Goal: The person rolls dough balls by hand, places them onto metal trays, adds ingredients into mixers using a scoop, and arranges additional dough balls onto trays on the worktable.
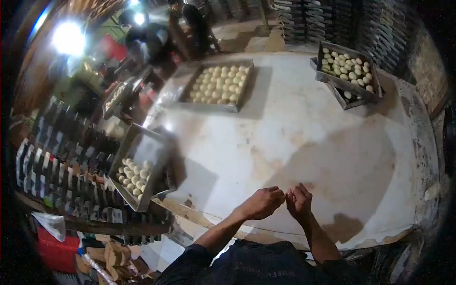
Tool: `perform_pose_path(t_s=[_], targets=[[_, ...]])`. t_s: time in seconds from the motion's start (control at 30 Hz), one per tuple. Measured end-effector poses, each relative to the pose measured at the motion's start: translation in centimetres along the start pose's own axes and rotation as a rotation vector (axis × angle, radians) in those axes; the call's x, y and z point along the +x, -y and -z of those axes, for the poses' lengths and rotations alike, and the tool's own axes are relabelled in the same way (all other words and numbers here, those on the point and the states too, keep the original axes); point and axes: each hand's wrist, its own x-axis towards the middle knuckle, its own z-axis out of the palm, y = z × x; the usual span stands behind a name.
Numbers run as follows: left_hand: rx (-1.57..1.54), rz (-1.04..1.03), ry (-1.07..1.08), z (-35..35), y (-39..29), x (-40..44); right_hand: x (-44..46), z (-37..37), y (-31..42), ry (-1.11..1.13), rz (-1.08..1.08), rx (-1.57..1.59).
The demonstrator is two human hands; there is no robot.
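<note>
My left hand (262, 203) is over the near edge of the pale worktable (228, 156), its fingers curled and pressed together. Close beside it is my right hand (299, 201), also with bent, closed fingers. The fingertips of both nearly meet. Whatever may be between the fingers is too small to make out. Nearest on the left, a tilted metal tray (143, 203) holds several round pale dough balls (136, 179) in its lower part.
At the far side stands a tray (238, 107) full of dough balls. Stacked trays (342, 81) with more balls sit far right. Racks of stacked trays (61, 166) line the left. A red crate (56, 251) is lower left. People (194, 23) are in the background.
</note>
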Motion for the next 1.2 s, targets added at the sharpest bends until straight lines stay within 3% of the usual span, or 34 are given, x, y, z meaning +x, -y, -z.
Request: perform_pose_path(t_s=[0.03, 0.07, 0.1, 0.17, 0.23, 0.27, 0.3, 0.4, 0.43, 0.5, 0.57, 0.63, 0.67, 0.77, 0.8, 0.87, 0.93, 1.03, 1.1, 1.2], targets=[[-0.132, -0.109, 0.083, 0.8, -1.0, -0.3, -0.2, 0.0, -0.6, -0.048, -0.008, -0.079], [-0.345, -0.058, 0.101, 1.6, -2.3, -0.7, 0.1, 0.2, -2.0, -0.027, 0.037, -0.123], [-0.39, -0.136, 0.067, 2.0, -1.5, -1.3, -0.2, 0.6, -2.9, 0.107, -0.177, -0.098], [-0.388, 0.055, -0.231, 1.0, 2.9, -2.4, -0.9, -0.3, -2.8, -0.057, -0.361, 0.173], [0.247, 0.184, -0.482, 0.6, 7.3, -3.9, -3.7, -2.1, -4.7, -0.043, -0.179, 0.026], [0.842, 0.442, -0.339, -0.7, 10.7, -6.4, -5.5, -2.4, -4.7, 0.075, -0.186, -0.065], [0.776, 0.617, -0.262, -1.7, 13.6, -9.5, -7.9, -2.5, -5.8, 0.233, -0.129, -0.103], [0.763, 0.546, -0.312, -1.8, 14.3, -15.4, -11.8, 1.1, -7.4, 0.391, 0.504, -0.388], [0.778, 0.569, -0.321, -1.8, 14.3, -16.4, -11.3, 2.2, -7.6, 0.391, 0.508, -0.379], [0.759, 0.598, -0.355, -1.5, 13.3, -16.8, -8.7, 3.7, -7.4, 0.379, 0.215, -0.366], [0.825, 0.61, -0.382, -1.9, 13.4, -16.5, -5.8, 1.6, -8.3, 0.404, 0.208, -0.448], [0.852, 0.642, -0.435, -1.9, 13.8, -15.4, -2.5, -2.4, -7.7, 0.142, 0.153, -0.458], [0.878, 0.658, -0.42, -2.0, 13.7, -15.8, -1.8, -3.3, -6.2, 0.258, -0.008, -0.408], [0.869, 0.632, -0.408, -1.4, 13.5, -16.1, -5.8, -6.8, -6.7, 0.244, 0.013, -0.32], [0.869, 0.613, -0.41, -1.2, 13.7, -16.4, -7.4, -5.8, -6.7, 0.246, 0.023, -0.315], [0.875, 0.605, -0.41, -0.9, 13.9, -16.5, -9.2, -2.7, -7.0, 0.454, 0.187, -0.321], [0.873, 0.58, -0.397, -0.7, 13.8, -16.5, -7.3, -0.4, -8.5, 0.371, 0.18, -0.384], [0.867, 0.599, -0.378, -0.5, 13.6, -16.3, -2.8, -1.6, -11.7, 0.209, 0.053, -0.511], [0.855, 0.6, -0.373, -0.7, 13.6, -16.6, -0.3, -4.8, -10.5, 0.075, -0.078, -0.477], [0.843, 0.596, -0.383, -0.4, 13.4, -16.1, -1.3, -7.4, -6.9, 0.081, -0.18, -0.387]])
